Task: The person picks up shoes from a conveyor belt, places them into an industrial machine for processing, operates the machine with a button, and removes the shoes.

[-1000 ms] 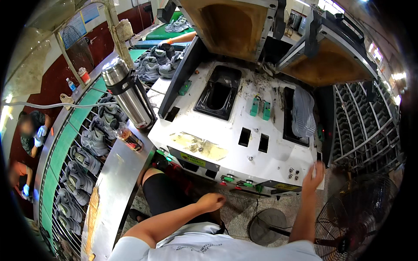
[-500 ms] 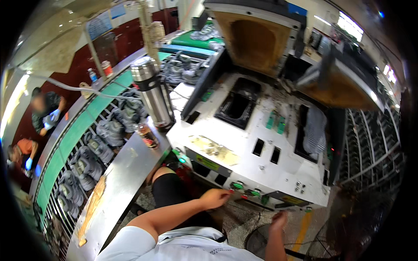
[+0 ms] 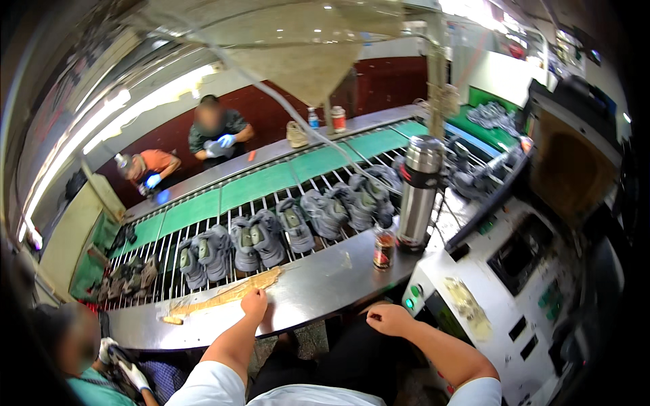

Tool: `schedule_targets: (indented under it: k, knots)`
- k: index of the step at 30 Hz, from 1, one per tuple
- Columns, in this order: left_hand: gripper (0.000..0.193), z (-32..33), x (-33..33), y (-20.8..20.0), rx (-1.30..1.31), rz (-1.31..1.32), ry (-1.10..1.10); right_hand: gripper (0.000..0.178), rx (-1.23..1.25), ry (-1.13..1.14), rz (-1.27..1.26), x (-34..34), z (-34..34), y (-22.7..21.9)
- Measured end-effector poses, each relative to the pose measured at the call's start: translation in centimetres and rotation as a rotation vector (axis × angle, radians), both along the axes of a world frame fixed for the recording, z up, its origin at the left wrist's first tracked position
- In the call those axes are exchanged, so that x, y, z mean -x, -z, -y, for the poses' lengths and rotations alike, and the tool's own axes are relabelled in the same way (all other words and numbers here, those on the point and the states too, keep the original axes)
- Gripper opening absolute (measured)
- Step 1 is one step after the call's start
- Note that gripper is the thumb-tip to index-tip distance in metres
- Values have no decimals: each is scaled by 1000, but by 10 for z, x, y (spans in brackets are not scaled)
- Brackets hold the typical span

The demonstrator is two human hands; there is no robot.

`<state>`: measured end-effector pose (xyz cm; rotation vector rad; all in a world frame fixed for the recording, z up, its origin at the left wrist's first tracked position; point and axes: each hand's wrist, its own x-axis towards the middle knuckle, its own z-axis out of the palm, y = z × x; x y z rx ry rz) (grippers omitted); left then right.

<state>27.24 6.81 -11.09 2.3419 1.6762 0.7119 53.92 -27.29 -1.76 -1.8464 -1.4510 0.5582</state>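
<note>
My left hand (image 3: 254,303) is closed in a fist above the steel ledge (image 3: 308,284), beside a tan strip (image 3: 227,296) stuck along it. No object shows in that fist. My right hand (image 3: 387,319) has its fingers curled in, nothing visible in them, near the ledge's front edge and left of the white machine (image 3: 440,274). Past the ledge, grey shoes (image 3: 267,238) stand in a row on the roller conveyor (image 3: 172,279). A drink bottle (image 3: 383,249) and a tall steel flask (image 3: 420,193) stand at the ledge's right end.
The machine's raised lid (image 3: 569,159) is at the right. A gloved co-worker (image 3: 78,358) is close on my left. Two more people (image 3: 220,132) work across the conveyor, beyond its green belt (image 3: 254,193). A grey hose (image 3: 291,111) hangs across the view.
My view has turned left from the machine toward the conveyor. My left hand has left the machine's front buttons and is over the ledge. My right hand has also come away from the machine's front.
</note>
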Motion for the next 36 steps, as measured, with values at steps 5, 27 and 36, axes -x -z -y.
schedule_targets:
  k: [5,27,36]
  knots:
    - [31,8,25,3,-4,-117,-149,23,287,-13,23,-51,-32,1]
    - [12,98,-25,-113,118,561,688,35,673,-366,440,-46,-20,10]
    - [17,258,-95,-342,-181,1029,1771,38,578,-292,437,-47,-9,14]
